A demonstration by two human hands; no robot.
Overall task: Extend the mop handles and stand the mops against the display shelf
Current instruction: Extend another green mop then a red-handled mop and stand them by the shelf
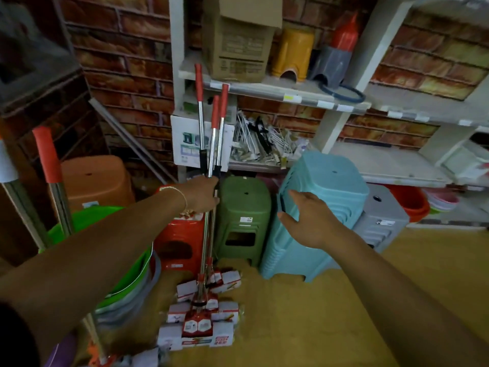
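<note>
Three chrome, red-gripped mops (211, 144) lean on the shelf (264, 88).

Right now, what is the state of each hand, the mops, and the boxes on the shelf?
Left hand: grips the mop handles.
Right hand: open, over the blue stools.
Three mops: upright, leaning against the display shelf.
Cardboard box: flaps open.

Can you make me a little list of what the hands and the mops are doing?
left hand: grips the mop handles
right hand: open, over the blue stools; contact unclear
mops standing: three, red grips up
mop heads: on the floor, in wrappers
lean against: white shelf
beside mops: green stool
</note>
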